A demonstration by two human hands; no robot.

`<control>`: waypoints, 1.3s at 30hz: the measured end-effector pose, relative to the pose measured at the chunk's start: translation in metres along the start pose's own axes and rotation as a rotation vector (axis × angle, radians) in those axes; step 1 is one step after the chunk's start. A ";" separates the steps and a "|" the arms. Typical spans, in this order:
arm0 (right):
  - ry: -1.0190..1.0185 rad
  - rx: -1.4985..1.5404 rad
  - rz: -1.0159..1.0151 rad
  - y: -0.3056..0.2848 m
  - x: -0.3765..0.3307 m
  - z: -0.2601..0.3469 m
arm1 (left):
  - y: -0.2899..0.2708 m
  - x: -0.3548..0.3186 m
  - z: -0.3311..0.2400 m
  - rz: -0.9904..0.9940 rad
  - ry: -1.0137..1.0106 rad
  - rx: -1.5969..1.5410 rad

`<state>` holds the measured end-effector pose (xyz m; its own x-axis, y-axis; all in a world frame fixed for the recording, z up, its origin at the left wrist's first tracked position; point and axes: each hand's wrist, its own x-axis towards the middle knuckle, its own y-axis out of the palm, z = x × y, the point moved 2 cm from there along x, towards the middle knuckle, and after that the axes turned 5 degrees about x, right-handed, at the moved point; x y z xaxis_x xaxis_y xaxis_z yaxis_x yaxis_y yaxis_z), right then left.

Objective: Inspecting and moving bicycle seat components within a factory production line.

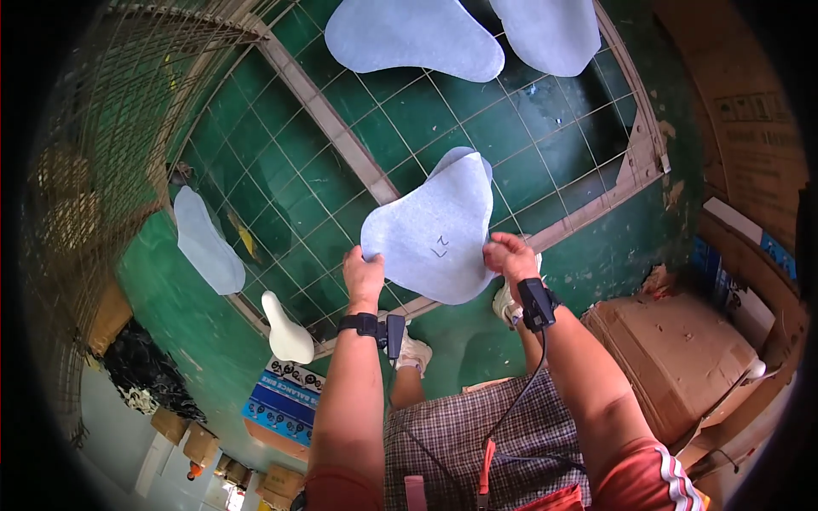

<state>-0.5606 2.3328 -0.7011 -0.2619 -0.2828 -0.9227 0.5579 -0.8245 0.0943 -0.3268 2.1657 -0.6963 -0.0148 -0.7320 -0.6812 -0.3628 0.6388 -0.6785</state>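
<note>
A pale blue-grey, saddle-shaped sheet [426,230] spans the space between my hands, with a handwritten mark on its face. Pinching its left edge is my left hand [364,277], the thumb on top. My right hand [510,258] grips the right edge with curled fingers. Behind its far tip shows part of another similar sheet [482,160]. Beneath lies a metal wire grid [336,140], over a green floor. Both wrists carry black strapped devices with cables.
Two more pale sheets [409,34] [554,30] lie on the far grid, another pale sheet [209,243] at the left. A white bicycle saddle [290,330] sits by a blue printed box [285,400]. Wire mesh [111,145] rises left; a cardboard box [669,358] stands right.
</note>
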 end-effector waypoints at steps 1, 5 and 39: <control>-0.056 -0.043 -0.014 -0.009 0.013 0.007 | 0.008 -0.005 -0.016 -0.106 0.037 0.024; -0.216 -0.194 -0.130 0.023 0.030 0.052 | 0.009 -0.001 -0.021 -0.341 0.097 0.003; -0.181 0.155 0.690 0.070 0.046 0.147 | 0.034 -0.012 -0.007 -0.248 0.262 0.075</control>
<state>-0.6493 2.1903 -0.6819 -0.0248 -0.8287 -0.5592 0.5284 -0.4857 0.6964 -0.3452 2.1952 -0.7093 -0.1767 -0.8966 -0.4061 -0.3160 0.4424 -0.8393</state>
